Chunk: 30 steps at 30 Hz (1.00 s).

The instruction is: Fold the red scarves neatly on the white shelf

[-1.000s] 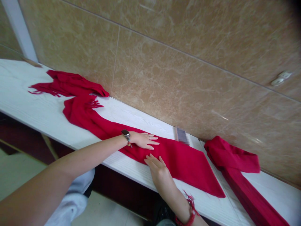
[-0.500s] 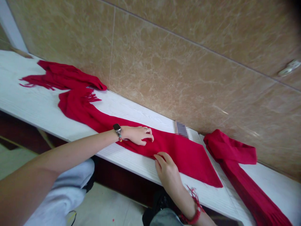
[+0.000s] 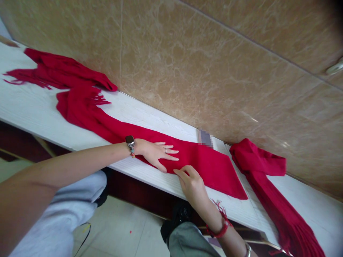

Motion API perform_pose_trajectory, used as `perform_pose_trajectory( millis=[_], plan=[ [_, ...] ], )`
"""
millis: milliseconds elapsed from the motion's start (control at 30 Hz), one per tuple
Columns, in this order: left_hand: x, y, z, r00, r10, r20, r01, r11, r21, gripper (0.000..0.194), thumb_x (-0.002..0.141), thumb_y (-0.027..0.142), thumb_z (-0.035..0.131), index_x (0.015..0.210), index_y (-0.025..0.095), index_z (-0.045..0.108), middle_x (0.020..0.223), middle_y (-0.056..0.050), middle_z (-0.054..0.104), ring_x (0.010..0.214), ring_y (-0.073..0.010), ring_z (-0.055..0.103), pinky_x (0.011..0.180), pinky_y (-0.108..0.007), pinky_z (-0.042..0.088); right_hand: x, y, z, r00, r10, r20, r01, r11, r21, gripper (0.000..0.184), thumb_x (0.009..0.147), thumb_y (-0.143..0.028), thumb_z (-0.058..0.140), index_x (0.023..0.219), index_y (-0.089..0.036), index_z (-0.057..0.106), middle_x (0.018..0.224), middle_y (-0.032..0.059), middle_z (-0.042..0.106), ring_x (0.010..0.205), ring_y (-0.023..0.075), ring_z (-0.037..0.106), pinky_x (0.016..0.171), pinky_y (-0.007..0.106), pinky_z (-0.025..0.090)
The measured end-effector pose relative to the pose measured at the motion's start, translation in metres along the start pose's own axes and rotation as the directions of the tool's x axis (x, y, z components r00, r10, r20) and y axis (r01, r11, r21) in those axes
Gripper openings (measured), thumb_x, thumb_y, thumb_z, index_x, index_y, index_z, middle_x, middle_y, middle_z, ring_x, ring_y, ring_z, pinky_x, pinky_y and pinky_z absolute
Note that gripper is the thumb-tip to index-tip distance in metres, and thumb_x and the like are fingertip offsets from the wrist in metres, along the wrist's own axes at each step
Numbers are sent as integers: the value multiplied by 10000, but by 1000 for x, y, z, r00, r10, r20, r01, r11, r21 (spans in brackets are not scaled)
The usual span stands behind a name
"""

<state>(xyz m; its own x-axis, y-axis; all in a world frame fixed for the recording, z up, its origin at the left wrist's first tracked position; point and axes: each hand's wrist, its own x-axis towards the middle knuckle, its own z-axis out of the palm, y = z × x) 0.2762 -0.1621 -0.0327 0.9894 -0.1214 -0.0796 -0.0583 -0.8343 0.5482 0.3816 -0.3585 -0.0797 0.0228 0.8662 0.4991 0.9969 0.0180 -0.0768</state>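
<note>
A long red scarf (image 3: 217, 167) lies along the white bench top, its right part spread flat and its left part bunched, with a fringe showing there. My left hand (image 3: 155, 152) rests palm down on the middle of the scarf, fingers spread, a watch and beads at its wrist. Just to the right, my right hand (image 3: 193, 184) pinches the scarf's near edge between thumb and fingers. A red bracelet circles that wrist.
A second red scarf (image 3: 61, 71) lies crumpled at the far left, touching the first. Another red scarf (image 3: 258, 164), loosely folded over, is at the right. A small blurred card-like item (image 3: 205, 138) sits by the tiled wall (image 3: 187, 71). The bench's near edge (image 3: 91, 144) drops to the floor.
My left hand has flattened, its curled fingers now spread out on the scarf. My right hand still pinches the near edge. The whole view has shifted slightly.
</note>
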Motion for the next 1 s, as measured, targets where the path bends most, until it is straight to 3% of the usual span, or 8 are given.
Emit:
perform_pose_trajectory(
  millis=[167,367,633,733,900,1000],
  plan=[
    [-4,-7,0,999,41,28,-42,999,17,549,670,443,659,1197,350,539,1388,33,384,1346,-220,166,1076,-358,107,-6,13,-5,997,-70,36,66,993,97,279,882,-133,407,980,-157,667,769,71,571,722,157,538,654,276,501],
    [-1,-2,3,999,-11,-32,12,1000,28,391,796,268,519,1175,359,551,1338,64,449,1327,-176,229,1064,-324,166,-10,12,-7,997,-83,9,81,990,119,271,879,-123,405,978,-157,654,915,102,610,910,181,561,812,326,504],
    [4,-5,1,999,11,42,-17,988,152,422,762,384,568,1183,350,547,1374,22,408,1320,-252,237,1039,-369,201,-8,12,-9,993,-121,1,120,985,121,261,877,-127,406,923,-168,659,869,89,625,852,175,588,755,310,521],
    [4,1,1,997,74,-3,-72,973,221,407,774,337,564,1179,300,553,1348,-15,442,1295,-244,291,1016,-337,235,-7,10,-9,994,-105,-9,105,989,99,251,878,-130,408,935,-149,652,869,97,623,835,175,588,745,306,517],
    [-3,21,9,989,128,-70,-89,907,412,351,740,398,617,1032,204,607,1161,-87,561,1046,-248,508,843,-293,370,-6,8,-9,998,-46,-30,46,999,6,236,871,-155,438,1024,-126,616,922,111,627,853,194,579,759,328,506],
    [-7,26,16,986,131,-105,-66,879,473,193,769,244,587,954,193,610,1031,-75,608,932,-220,548,731,-267,396,-4,9,-10,998,-56,-10,55,997,-59,224,865,-135,435,966,-132,635,883,103,639,811,193,585,730,320,501]
  ],
)
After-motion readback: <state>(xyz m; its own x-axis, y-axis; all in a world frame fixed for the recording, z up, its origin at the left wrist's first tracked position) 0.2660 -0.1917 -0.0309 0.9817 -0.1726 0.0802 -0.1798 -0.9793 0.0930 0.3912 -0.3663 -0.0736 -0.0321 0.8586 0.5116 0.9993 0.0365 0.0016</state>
